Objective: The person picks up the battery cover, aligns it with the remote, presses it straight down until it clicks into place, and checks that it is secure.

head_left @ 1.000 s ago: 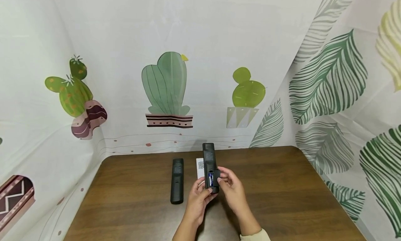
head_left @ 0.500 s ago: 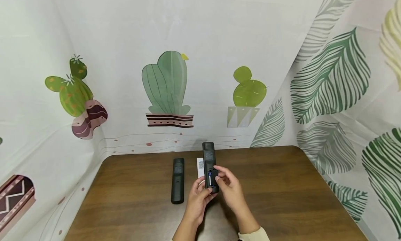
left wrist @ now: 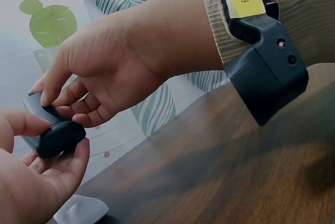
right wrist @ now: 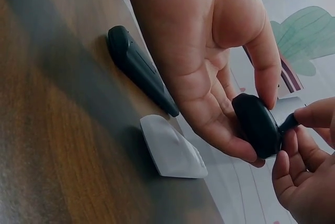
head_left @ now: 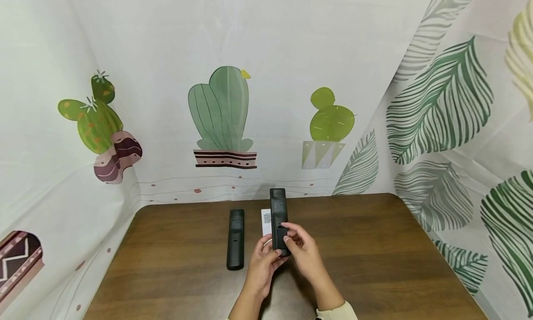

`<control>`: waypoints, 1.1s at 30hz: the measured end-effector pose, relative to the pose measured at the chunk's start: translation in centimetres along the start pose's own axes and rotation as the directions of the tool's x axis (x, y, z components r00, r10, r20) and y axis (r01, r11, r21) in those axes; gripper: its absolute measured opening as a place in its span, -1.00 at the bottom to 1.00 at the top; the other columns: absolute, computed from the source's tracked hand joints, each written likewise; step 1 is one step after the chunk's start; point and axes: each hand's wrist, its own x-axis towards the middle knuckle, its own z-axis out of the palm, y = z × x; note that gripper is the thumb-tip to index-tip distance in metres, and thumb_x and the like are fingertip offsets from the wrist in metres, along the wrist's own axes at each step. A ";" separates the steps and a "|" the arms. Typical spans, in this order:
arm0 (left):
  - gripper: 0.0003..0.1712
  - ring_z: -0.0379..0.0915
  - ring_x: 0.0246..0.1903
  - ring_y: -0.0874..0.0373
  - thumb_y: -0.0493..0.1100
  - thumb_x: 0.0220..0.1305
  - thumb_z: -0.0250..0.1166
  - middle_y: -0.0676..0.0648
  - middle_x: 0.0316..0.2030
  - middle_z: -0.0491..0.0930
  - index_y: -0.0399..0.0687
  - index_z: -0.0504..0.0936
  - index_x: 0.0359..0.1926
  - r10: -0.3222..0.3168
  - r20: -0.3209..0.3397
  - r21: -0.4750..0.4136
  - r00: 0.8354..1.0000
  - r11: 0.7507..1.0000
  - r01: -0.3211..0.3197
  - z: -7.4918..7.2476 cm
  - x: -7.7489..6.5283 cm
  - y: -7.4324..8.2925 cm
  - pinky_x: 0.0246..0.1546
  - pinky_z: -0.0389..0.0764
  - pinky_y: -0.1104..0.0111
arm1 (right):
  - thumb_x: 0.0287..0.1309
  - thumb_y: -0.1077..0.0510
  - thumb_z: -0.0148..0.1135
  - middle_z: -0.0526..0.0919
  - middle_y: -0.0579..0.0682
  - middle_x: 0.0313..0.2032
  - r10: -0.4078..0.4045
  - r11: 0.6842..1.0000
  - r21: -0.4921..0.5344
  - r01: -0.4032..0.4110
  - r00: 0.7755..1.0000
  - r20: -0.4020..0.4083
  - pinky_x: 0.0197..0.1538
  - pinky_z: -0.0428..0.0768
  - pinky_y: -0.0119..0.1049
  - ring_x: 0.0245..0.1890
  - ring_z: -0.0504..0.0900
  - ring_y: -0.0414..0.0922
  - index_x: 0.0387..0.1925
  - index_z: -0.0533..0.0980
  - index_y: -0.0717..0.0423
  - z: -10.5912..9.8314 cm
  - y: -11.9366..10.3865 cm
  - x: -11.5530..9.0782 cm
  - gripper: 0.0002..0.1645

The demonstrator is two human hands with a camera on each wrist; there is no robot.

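Observation:
A black remote control (head_left: pixel 278 208) is held back side up and tilted, above the table. My left hand (head_left: pixel 262 269) grips its near end, thumb on one side and fingers beneath. With thumb and fingers my right hand (head_left: pixel 307 253) pinches a small black battery cover (head_left: pixel 282 236), which lies over the compartment and hides what is inside. In the left wrist view both hands meet at the remote (left wrist: pixel 60 137). From the right wrist view, the cover (right wrist: pixel 289 123) appears edge-on and slightly raised at the remote's side (right wrist: pixel 256 124).
A second black remote (head_left: pixel 235 240) lies back side up on the wooden table (head_left: pixel 179 250), left of the hands. Behind the held remote is a white object (head_left: pixel 266 223) with a printed code, partly hidden. A cactus-print cloth (head_left: pixel 275 126) hangs at the table's far edge.
The battery cover has moved left across the remote with my right hand; the blue battery seen earlier in the compartment is now covered. My left hand and the remote have stayed nearly still.

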 end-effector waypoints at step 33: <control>-0.32 0.66 -0.03 0.09 -0.41 0.28 0.18 -0.13 0.18 0.54 -0.22 0.17 0.38 -0.037 -0.007 0.006 0.999 0.999 0.037 -0.1 -0.1 0.0 0.03 0.67 0.22 | 0.13 0.39 0.35 0.49 0.13 -0.22 -0.006 0.997 -0.079 0.003 0.999 -0.037 -0.24 0.50 -0.47 -0.30 0.46 -0.23 0.11 0.63 0.07 0.0 0.6 0.2 -0.52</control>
